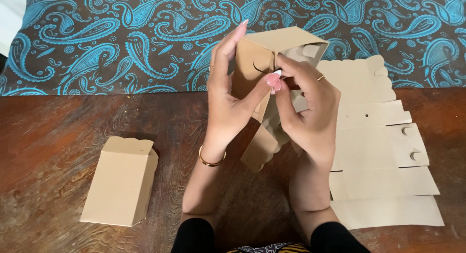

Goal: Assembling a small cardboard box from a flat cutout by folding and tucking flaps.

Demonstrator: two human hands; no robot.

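Note:
Both my hands hold a half-folded brown cardboard box up above the wooden table. My left hand grips its left side, fingers stretched up along the panel and thumb pressed on the front by a curved slot. My right hand pinches the box's right side, fingers curled around a flap. A loose flap with a scalloped edge hangs down between my wrists. A gold bangle sits on my left wrist.
A finished brown cardboard box lies on its side at the left. Flat, unfolded cardboard box blanks are spread on the right of the table. A brown cloth with blue paisley covers the far part.

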